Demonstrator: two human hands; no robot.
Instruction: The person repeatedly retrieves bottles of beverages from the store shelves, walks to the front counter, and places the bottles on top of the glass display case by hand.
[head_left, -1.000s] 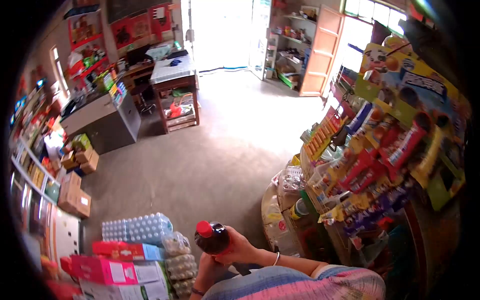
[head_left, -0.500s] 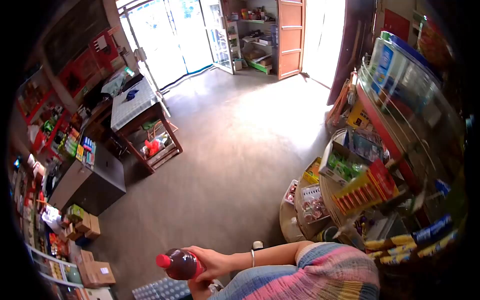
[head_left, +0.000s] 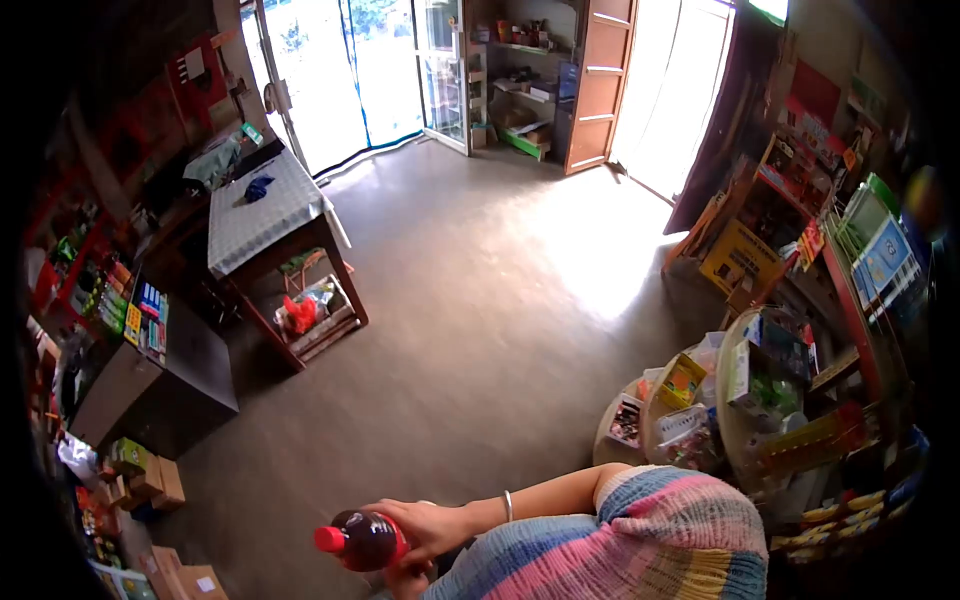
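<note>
A dark bottle (head_left: pixel 370 540) with a red cap and red label lies tilted at the bottom of the view, its cap toward the left. My right hand (head_left: pixel 425 527) is wrapped round the bottle's right side, a bracelet on that wrist. Lower down, my left hand (head_left: pixel 408 578) is at the bottle's underside, mostly hidden below my right hand and the striped sleeve; what its fingers do cannot be made out.
A table (head_left: pixel 265 215) with a checked cloth stands at the left, near a grey counter (head_left: pixel 185 375). Cardboard boxes (head_left: pixel 165 482) sit at the lower left. Round tiered shelves (head_left: pixel 735 400) with goods are on the right. An orange door (head_left: pixel 600 90) stands beyond.
The view has turned toward the doorways and right side, and the plastic-wrapped packs at lower left have left it. The bottle, still held, has shifted left and down and tilted over.
</note>
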